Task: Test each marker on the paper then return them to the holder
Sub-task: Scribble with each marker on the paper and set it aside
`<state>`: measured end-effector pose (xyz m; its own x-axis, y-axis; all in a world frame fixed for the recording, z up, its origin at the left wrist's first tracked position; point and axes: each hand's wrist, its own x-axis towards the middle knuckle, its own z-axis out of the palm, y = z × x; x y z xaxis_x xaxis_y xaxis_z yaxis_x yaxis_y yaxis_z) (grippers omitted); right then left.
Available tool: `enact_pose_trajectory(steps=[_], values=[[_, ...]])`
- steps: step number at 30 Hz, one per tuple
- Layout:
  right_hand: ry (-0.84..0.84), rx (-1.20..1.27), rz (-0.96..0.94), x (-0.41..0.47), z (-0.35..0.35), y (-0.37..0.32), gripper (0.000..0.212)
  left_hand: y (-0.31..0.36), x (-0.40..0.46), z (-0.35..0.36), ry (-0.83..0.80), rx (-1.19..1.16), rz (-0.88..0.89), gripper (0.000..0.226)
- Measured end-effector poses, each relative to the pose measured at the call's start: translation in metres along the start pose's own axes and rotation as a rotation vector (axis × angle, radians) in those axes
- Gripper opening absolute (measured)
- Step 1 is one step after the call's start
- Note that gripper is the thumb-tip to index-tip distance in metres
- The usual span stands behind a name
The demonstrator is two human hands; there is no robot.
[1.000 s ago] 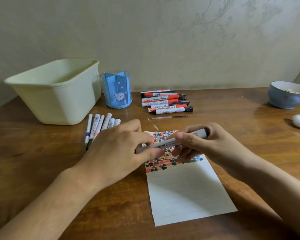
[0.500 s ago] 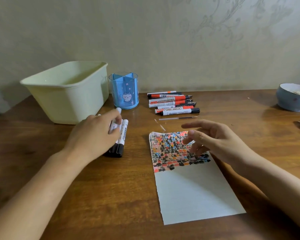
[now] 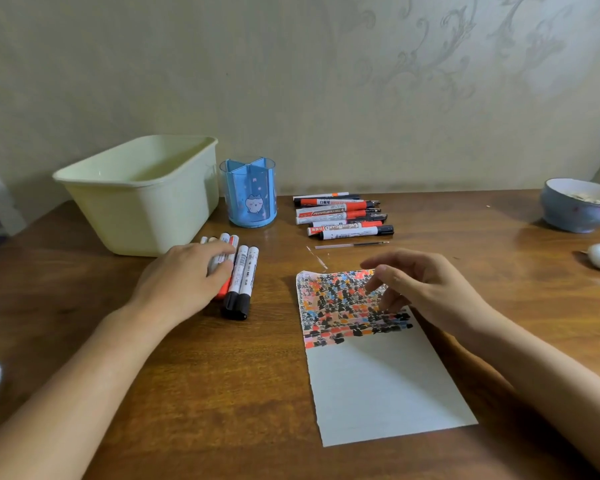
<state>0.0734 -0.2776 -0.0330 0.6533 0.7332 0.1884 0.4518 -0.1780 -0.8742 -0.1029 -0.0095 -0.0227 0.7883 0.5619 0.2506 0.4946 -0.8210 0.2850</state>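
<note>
**Left hand on the marker row**

I see my left hand (image 3: 184,275) resting with relaxed fingers on the markers (image 3: 238,282) lying beside the bin (image 3: 142,202). My right hand (image 3: 426,289) hovers loosely open over the scribbled paper (image 3: 378,375). The holder (image 3: 253,192) stands behind, more markers (image 3: 340,216) to its right on the tabletop (image 3: 222,393).

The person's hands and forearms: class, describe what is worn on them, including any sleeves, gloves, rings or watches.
Nothing is worn on either. The left hand and right hand are bare, with no gloves, and no rings or watch show. Both forearms are uncovered right to the picture's edge, so no sleeve is visible. Fingernails look short and unpainted.
</note>
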Motion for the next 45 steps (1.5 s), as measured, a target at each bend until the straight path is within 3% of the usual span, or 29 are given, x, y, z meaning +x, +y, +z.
enact_pose_trajectory(steps=[5,8,14,21,30,41,45], values=[[0.056,-0.087,-0.038,0.002,-0.003,0.005,0.018,0.005,0.000,0.000,0.071,0.026,0.047,0.037],[0.111,-0.346,-0.114,0.004,-0.007,0.008,0.019,0.021,-0.009,0.003,0.095,0.019,0.186,0.039],[0.222,-0.670,-0.149,0.015,-0.020,0.014,0.028,0.047,-0.022,0.010,-0.079,-0.014,0.365,0.044],[0.147,-0.936,-0.117,0.034,-0.012,0.017,0.034,0.057,-0.031,0.016,-0.200,-0.036,0.467,0.057],[0.050,-1.208,-0.157,0.077,-0.007,0.017,0.035,0.052,-0.028,0.013,-0.223,-0.020,0.513,0.046],[-0.070,-1.182,-0.118,0.077,-0.015,0.003,0.022,0.053,-0.031,0.012,-0.264,-0.001,0.528,0.043],[0.085,-0.947,-0.126,0.056,-0.027,0.005,0.027,0.054,-0.033,0.010,-0.292,0.009,0.518,0.045]])
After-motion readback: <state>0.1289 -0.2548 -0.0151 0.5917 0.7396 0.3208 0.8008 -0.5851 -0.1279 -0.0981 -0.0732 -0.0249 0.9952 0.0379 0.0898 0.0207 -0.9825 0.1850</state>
